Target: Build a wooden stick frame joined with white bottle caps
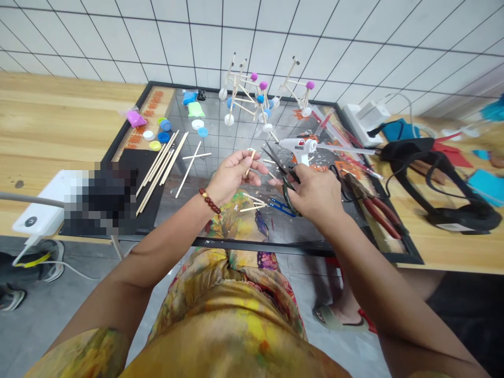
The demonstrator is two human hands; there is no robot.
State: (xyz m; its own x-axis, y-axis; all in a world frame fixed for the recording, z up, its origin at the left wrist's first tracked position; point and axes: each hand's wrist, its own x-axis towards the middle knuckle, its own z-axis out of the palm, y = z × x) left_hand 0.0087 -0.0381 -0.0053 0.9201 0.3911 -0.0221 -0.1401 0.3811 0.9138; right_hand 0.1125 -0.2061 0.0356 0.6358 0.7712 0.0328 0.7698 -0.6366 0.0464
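My left hand (pixel 232 176) pinches a short wooden stick (pixel 250 159) between thumb and fingers, holding it up over the glass table top (pixel 220 136). My right hand (pixel 315 191) grips black scissors (pixel 277 163), blades apart and pointing left toward the stick. Several cut stick pieces (pixel 252 203) lie on the glass below my hands. A white glue gun (pixel 301 148) stands just behind my right hand.
Long wooden sticks (pixel 159 170) lie at the left by coloured bottle caps (pixel 159 135). Stick-and-ball models (pixel 255 94) stand at the back. Red-handled pliers (pixel 380 215), black straps (pixel 433 178) and a white power strip (pixel 364 118) are at the right. A white device (pixel 43 207) sits left.
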